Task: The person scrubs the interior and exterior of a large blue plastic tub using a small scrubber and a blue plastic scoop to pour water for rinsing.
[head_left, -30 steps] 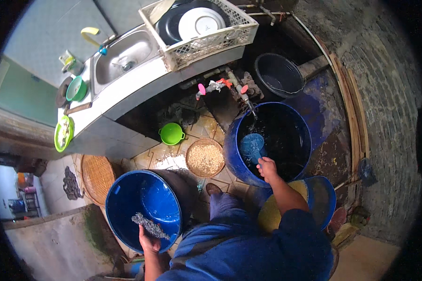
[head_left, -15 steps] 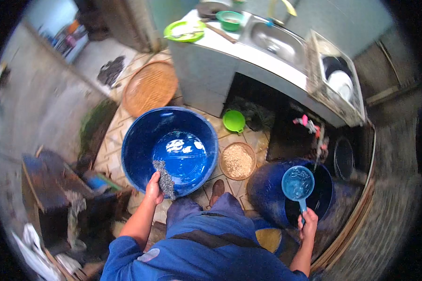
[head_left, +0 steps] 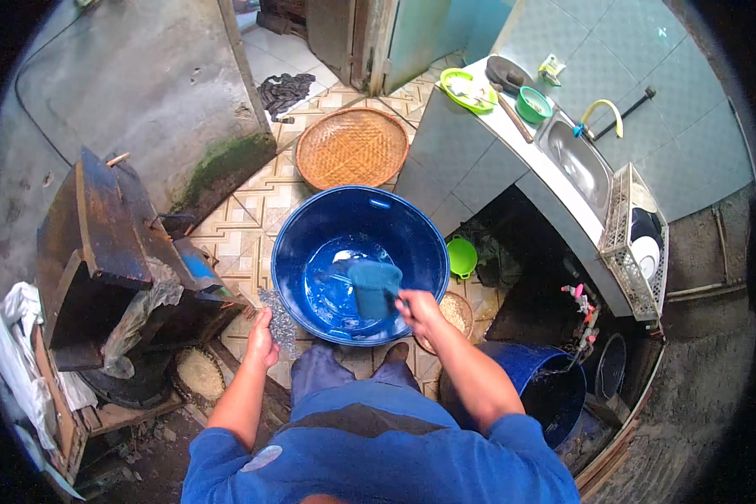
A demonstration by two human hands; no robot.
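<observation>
A large round blue tub (head_left: 420,244) stands on the floor in front of my feet, with wet, shiny patches on its bottom. My right hand (head_left: 420,312) grips the handle of a blue water dipper (head_left: 373,290). The dipper hangs tilted over the inside of the tub, blurred by motion. Outside the tub's near left rim, my left hand (head_left: 261,343) holds a limp, grey speckled scourer (head_left: 279,321), its exact kind unclear. A blue barrel (head_left: 512,370) with dark contents stands to the right, partly behind my right arm.
A round woven bamboo tray (head_left: 353,149) lies beyond the tub. Right of the tub are a green bowl (head_left: 461,257) and a basket of pale pieces (head_left: 454,312), partly behind my right arm. A sink counter (head_left: 512,139) runs along the right; a dark wooden structure (head_left: 113,269) stands left.
My right hand has swung the dipper left from above the barrel to over the tub, tilting it. The scourer has moved from over the tub's rim to outside it. My view has shifted.
</observation>
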